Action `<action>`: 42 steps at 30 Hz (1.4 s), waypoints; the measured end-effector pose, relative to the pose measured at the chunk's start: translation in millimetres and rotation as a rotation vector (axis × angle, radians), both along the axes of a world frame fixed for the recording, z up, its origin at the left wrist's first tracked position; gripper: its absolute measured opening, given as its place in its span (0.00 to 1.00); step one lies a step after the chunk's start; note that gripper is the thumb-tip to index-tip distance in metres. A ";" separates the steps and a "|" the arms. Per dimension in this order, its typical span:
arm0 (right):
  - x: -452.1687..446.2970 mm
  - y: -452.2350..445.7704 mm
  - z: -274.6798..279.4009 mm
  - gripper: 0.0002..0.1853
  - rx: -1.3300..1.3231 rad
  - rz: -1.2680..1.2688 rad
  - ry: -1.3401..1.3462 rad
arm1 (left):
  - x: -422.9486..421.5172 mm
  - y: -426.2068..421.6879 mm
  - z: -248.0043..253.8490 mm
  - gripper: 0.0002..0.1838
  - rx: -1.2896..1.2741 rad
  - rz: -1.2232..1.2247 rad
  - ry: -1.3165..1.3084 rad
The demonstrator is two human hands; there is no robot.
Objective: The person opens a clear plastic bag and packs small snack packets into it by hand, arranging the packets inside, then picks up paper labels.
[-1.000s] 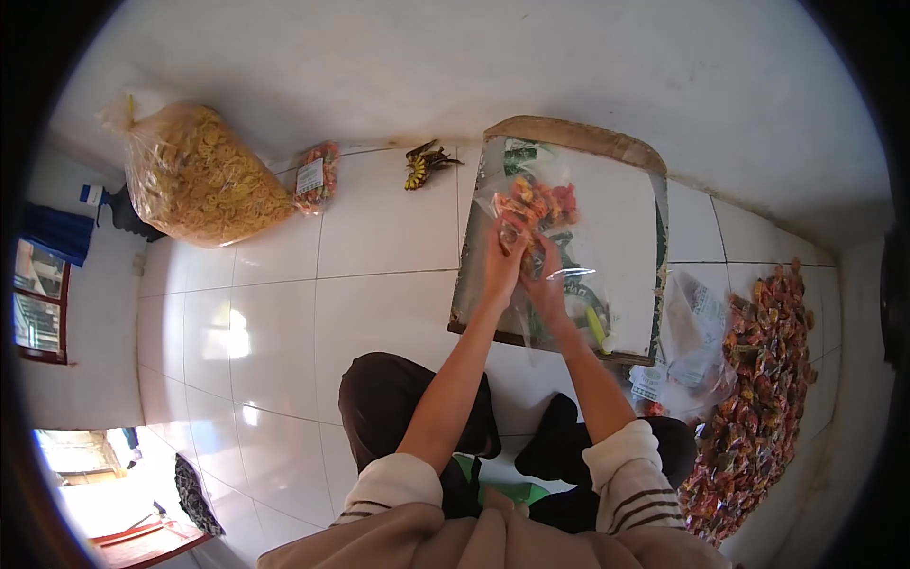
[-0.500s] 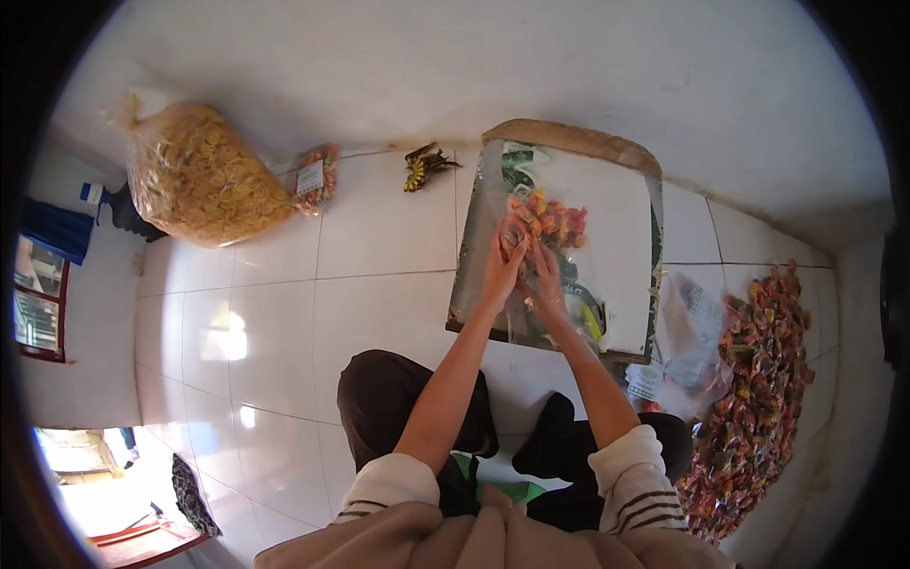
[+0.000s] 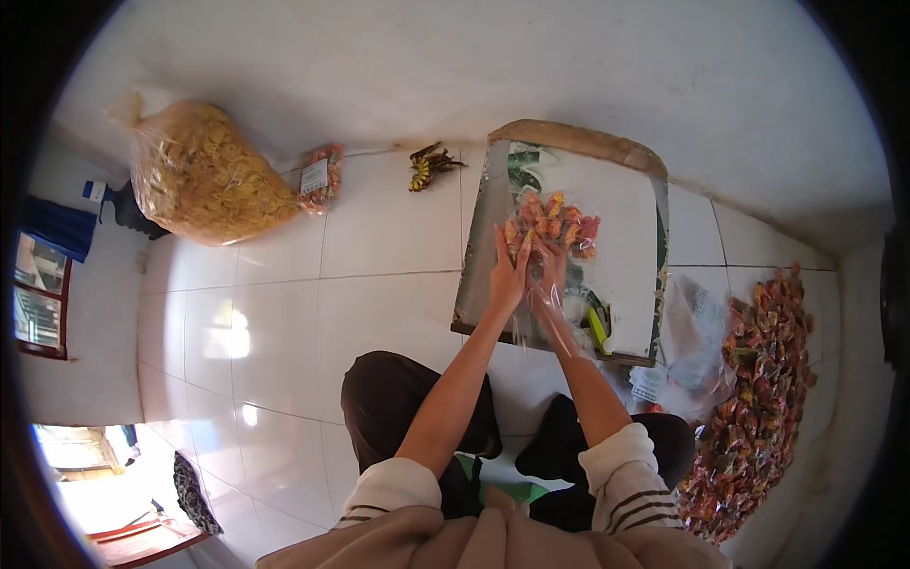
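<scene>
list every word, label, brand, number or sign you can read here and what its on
Nothing reads clearly enough to quote.
White label on the small clear plastic bag of reddish pieces: too small.
Green printing on the flat white board: partly covered, unreadable.
White printed label near the board's lower right corner: too small.
Faint print on the crumpled clear plastic at right: too blurred.

- Camera: head-worn, facing forward and down.
- Near field: clothing at 6 o'clock.
- Middle field: left hand and right hand, near centre.
- Far field: wall at 12 o'clock, window at 9 o'clock.
- View: wide, corners dark.
</scene>
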State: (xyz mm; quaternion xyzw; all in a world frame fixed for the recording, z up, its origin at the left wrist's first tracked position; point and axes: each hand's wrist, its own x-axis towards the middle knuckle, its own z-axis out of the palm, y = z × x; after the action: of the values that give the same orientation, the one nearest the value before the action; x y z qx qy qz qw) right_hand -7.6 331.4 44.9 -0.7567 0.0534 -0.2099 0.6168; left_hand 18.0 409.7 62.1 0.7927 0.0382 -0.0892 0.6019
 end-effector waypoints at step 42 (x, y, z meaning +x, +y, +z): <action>-1.9 6.8 -27.3 0.06 -0.136 -0.154 0.047 | -10.9 41.0 2.3 0.15 0.404 -0.468 0.049</action>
State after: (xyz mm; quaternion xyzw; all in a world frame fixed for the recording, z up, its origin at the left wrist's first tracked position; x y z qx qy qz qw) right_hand -9.5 338.2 17.6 -0.7954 0.1114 -0.2417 0.5445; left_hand 7.1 450.7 64.4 0.8810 -0.1138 -0.2352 0.3943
